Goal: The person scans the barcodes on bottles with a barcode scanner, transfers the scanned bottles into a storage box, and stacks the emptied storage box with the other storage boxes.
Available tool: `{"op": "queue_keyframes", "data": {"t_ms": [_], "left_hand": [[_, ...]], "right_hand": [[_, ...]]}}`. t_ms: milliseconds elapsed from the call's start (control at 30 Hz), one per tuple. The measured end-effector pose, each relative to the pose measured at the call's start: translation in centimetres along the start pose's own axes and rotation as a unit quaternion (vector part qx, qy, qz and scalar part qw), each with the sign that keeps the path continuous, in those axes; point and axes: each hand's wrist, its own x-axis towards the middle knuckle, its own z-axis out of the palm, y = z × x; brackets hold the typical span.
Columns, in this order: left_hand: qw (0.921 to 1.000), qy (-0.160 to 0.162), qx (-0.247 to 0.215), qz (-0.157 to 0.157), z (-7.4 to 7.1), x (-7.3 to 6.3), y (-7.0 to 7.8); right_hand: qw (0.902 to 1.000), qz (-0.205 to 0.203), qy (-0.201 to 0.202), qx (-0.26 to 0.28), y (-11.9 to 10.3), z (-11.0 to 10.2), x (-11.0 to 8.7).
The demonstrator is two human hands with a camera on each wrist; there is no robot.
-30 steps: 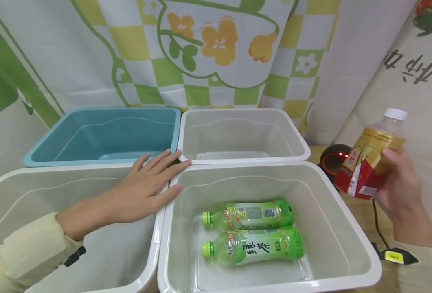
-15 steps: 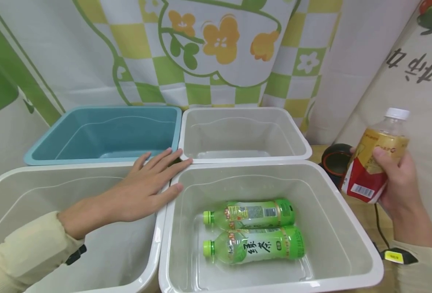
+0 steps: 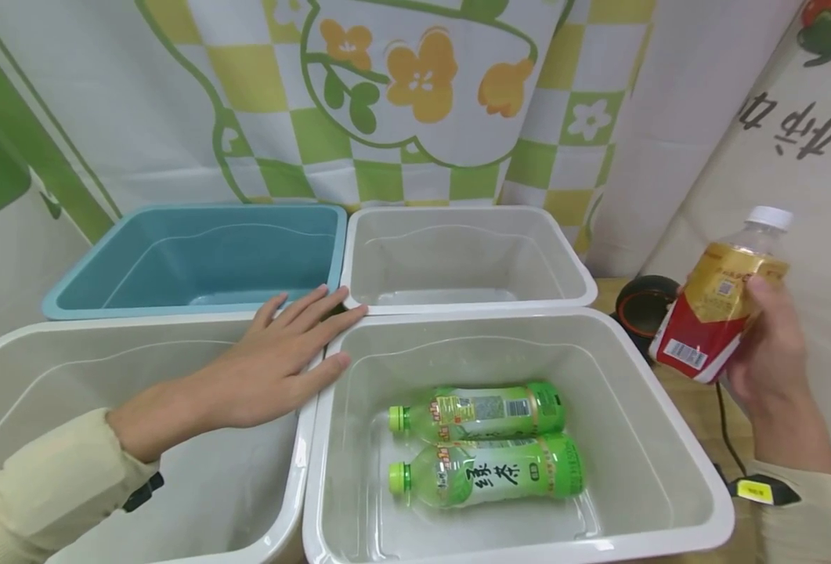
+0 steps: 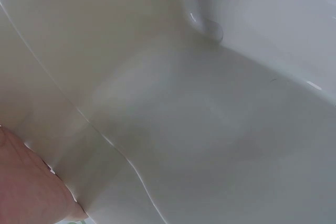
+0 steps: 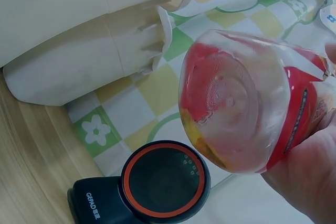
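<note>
On the right, my right hand (image 3: pixel 771 345) grips a plastic drink bottle (image 3: pixel 721 301) with a gold and red label and a white cap. The bottle leans, cap up and to the right, its barcode side showing. In the right wrist view the clear base of the bottle (image 5: pixel 231 98) faces the camera, above a black scanner (image 5: pixel 165 182) with an orange ring. My left hand (image 3: pixel 274 364) rests with spread fingers on the rims where the bins meet. Two green tea bottles (image 3: pixel 489 470) lie side by side in the front right bin (image 3: pixel 641 376).
A blue bin (image 3: pixel 196 215) and a smaller grey bin (image 3: pixel 457 219) stand at the back. The large front left bin (image 3: pixel 6 352) lies under my left forearm. A cable (image 3: pixel 728 435) runs over the wooden table (image 3: pixel 683 399) from the scanner. Patterned cloth (image 3: pixel 415 94) hangs behind.
My right hand has turned the drink bottle, so its barcode and another side of the label now show. The red lights on the scanner have gone out. My left hand has stayed still.
</note>
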Motion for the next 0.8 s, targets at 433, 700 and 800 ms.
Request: {"op": "queue_keyframes", "data": {"t_ms": [433, 700, 800], "left_hand": [[0.9999, 0.009, 0.001, 0.009, 0.12, 0.09, 0.01], [1.0000, 0.005, 0.001, 0.008, 0.04, 0.04, -0.03], [1.0000, -0.003, 0.000, 0.004, -0.03, -0.02, -0.09]], "right_hand": [[0.9995, 0.000, 0.018, -0.028, 0.02, -0.74, -0.08], [0.9993, -0.006, 0.030, -0.023, 0.27, -0.60, -0.11], [0.9991, -0.010, 0.037, -0.020, 0.27, -0.42, 0.04]]}}
